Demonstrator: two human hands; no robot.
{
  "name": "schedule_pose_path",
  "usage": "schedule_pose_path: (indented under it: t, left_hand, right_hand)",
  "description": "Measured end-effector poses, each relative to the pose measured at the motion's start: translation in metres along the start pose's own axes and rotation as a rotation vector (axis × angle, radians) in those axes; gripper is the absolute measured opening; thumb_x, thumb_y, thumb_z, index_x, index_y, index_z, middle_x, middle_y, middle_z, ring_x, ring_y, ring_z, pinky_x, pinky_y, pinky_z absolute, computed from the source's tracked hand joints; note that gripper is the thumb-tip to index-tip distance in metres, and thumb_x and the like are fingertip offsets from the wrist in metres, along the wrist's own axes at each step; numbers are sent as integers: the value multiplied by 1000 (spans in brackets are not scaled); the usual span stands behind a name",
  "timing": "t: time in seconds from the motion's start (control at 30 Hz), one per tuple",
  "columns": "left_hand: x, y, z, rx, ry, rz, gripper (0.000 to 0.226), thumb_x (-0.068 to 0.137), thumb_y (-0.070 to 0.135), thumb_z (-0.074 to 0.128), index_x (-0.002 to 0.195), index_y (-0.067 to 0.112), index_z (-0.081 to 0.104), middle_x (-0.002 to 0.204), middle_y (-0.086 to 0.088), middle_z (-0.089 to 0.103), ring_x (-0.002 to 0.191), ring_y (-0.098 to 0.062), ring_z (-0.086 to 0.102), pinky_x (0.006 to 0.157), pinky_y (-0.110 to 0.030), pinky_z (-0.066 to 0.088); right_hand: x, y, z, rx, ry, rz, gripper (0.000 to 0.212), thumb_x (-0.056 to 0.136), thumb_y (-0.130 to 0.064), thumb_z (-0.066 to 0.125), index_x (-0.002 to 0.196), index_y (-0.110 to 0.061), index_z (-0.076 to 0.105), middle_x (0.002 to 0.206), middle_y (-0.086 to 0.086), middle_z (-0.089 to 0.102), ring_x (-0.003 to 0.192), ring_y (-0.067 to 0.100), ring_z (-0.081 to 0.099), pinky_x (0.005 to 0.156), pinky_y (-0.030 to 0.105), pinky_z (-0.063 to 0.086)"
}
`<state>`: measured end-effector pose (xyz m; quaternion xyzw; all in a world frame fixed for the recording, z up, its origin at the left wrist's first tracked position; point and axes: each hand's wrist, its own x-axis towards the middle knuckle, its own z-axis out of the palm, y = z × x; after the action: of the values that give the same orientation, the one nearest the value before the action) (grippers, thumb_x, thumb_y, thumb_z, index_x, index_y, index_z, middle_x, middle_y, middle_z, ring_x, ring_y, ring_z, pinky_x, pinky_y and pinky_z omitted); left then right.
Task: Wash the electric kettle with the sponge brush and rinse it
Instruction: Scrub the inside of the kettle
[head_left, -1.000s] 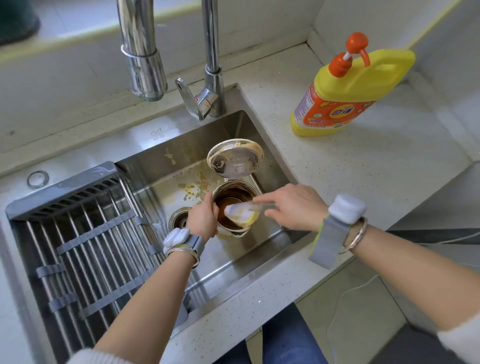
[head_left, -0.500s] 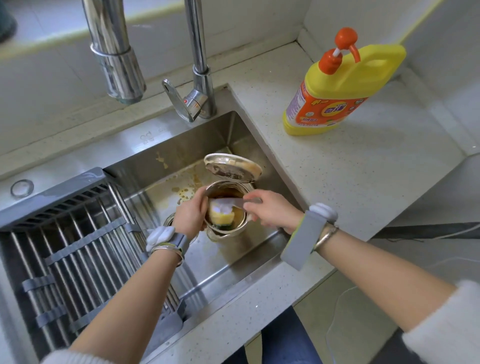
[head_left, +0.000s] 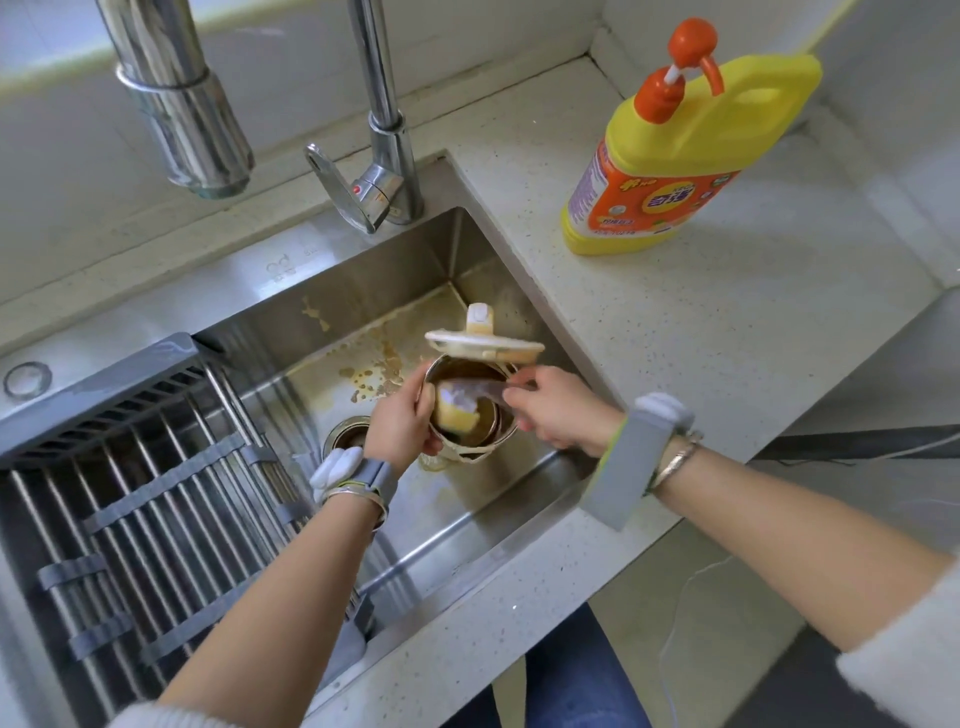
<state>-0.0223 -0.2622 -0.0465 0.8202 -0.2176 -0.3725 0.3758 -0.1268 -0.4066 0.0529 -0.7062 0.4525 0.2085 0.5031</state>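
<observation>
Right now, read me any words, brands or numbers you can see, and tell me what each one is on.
Detergent bottle: the orange label carries a round logo with characters and small print, all too blurred to read.
Sink: a small stamped mark on the back ledge, too faint to read.
Faucet: only a red dot on the lever, no text.
Kettle: no text visible.

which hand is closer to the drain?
Left. The left hand grips the kettle right beside the drain; the right hand, holding the brush, is across the kettle from it.
</observation>
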Motion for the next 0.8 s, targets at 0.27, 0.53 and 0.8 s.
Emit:
schedule_pose_path:
  t: [0.27,0.53,0.8]
  left_hand:
    - [3,0,-27,230,38,70,59,90,39,54,143,35,28,92,0,56,78,-19,55,68,-31,41]
    - [38,45,-44,-97,116,256,23,87,39,58,97,18,59,98,-1,66,92,-21,62,84,-43,49]
    - [44,36,-38,-174,154,77,19,91,34,56,101,19,57,91,8,62,84,-12,56,81,-31,45]
  right_hand:
    - [-3,9,14,303,79,60,18,92,-31,52,107,-21,49,69,3,55,37,9,33,32,14,23]
    - [-5,18,-9,-254,149,-262,26,89,-36,53,113,-27,49,60,-10,50,48,4,46,47,23,31]
    - [2,16,-4,-545,257,-497,41,90,-35,56,129,-23,50,107,3,67,99,27,61,75,32,45]
